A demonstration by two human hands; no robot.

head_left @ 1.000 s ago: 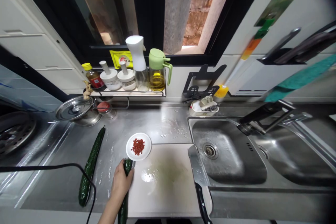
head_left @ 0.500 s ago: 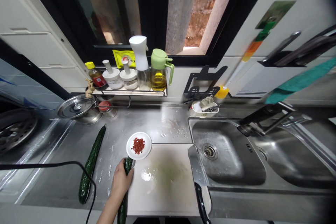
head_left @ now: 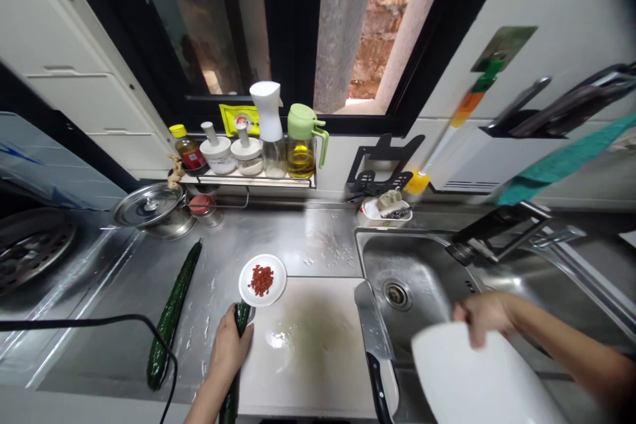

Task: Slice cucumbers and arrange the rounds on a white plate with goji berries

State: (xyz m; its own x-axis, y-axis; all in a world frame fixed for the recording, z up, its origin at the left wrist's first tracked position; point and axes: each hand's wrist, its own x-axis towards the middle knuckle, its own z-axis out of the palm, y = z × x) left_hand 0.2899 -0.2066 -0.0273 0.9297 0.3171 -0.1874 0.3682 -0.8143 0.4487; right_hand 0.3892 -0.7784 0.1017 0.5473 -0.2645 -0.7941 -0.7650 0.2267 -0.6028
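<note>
My left hand (head_left: 227, 343) is wrapped round a dark green cucumber (head_left: 229, 405) along the left edge of the white cutting board (head_left: 268, 384). Over the near side of the sink, my right hand (head_left: 484, 317) grips the rim of a white dish (head_left: 479, 377), tilted and partly out of view at the bottom. A kitchen knife (head_left: 371, 321) lies on the board's right edge, its black handle towards me. Small red dried berries (head_left: 261, 280) sit on a little white plate (head_left: 282, 268) at the board's far left corner. Another cucumber (head_left: 173, 315) lies further left on the counter.
A double steel sink (head_left: 377, 248) with a black tap (head_left: 479, 235) is on the right. A lidded pot (head_left: 166, 222) stands back left, beside a shelf (head_left: 233, 179) of seasoning jars and oil bottles. A black cable (head_left: 119, 318) crosses the left counter.
My right hand has come into view from the right, carrying the white dish over the sink's near edge. My left hand stays on the cucumber.
</note>
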